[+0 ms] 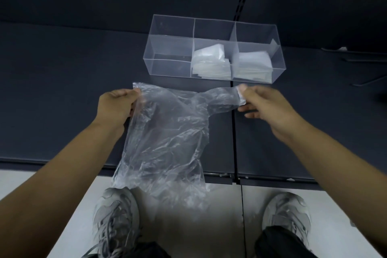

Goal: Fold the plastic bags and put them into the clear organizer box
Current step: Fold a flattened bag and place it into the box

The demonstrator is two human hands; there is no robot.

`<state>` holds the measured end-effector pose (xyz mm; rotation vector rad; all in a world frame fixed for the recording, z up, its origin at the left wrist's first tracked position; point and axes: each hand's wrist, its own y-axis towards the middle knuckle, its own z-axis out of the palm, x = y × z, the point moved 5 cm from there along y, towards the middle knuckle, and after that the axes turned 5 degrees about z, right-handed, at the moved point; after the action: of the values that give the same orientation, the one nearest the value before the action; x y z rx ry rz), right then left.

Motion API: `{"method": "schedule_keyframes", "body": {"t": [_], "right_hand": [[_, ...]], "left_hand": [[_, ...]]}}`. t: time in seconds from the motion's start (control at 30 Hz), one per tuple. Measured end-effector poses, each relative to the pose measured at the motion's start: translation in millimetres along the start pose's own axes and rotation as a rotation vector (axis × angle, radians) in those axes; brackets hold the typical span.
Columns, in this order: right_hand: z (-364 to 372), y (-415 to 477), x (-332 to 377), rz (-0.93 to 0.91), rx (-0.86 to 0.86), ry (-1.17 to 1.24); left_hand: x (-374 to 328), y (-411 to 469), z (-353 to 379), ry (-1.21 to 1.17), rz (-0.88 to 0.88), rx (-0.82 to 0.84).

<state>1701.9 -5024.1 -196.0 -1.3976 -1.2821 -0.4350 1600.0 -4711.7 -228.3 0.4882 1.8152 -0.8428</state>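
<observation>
Pinching one handle in our left hand (117, 104), we hold the bag (167, 132) spread just short of the box (171, 48), its length hanging from the box toward us, our right hand (263, 107) pinching the other handle, equally near.

No readable text, labels or signs.
</observation>
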Motion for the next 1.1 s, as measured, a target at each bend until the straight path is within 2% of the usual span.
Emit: {"method": "schedule_keyframes", "body": {"t": [0.07, 0.17, 0.3, 0.47, 0.63, 0.7, 0.77, 0.87, 0.93, 1.0, 1.1], "right_hand": [[7, 2, 7, -0.099, -0.079, -0.058], [4, 9, 8, -0.146, -0.134, -0.057], [-32, 25, -1, -0.074, -0.273, 0.046], [-59, 50, -13, -0.008, -0.323, 0.100], [-72, 54, -23, -0.048, -0.468, -0.054], [-69, 34, -25, -0.087, -0.477, -0.134], [-53, 5, -27, -0.127, -0.370, -0.151], [-14, -47, -40, -0.081, 0.012, -0.141], [9, -76, -51, -0.032, 0.217, -0.217], [22, -90, -60, -0.032, 0.269, -0.321], [28, -90, -64, -0.040, 0.245, -0.328]], "left_hand": [[0, 0, 0, 0.005, 0.003, 0.002], [2, 2, -1, 0.001, -0.004, 0.001], [4, 8, -5, -0.017, -0.039, -0.010], [-2, 14, 9, -0.087, -0.086, 0.055], [-4, 17, 8, -0.103, -0.135, 0.051], [-3, 9, 6, -0.106, -0.133, 0.123], [2, -5, 0, -0.118, -0.143, 0.198], [18, -35, -19, -0.133, -0.198, 0.204], [31, -59, -30, -0.111, -0.235, 0.204], [45, -85, -37, -0.075, -0.263, 0.227], [56, -110, -36, -0.070, -0.277, 0.304]]}}
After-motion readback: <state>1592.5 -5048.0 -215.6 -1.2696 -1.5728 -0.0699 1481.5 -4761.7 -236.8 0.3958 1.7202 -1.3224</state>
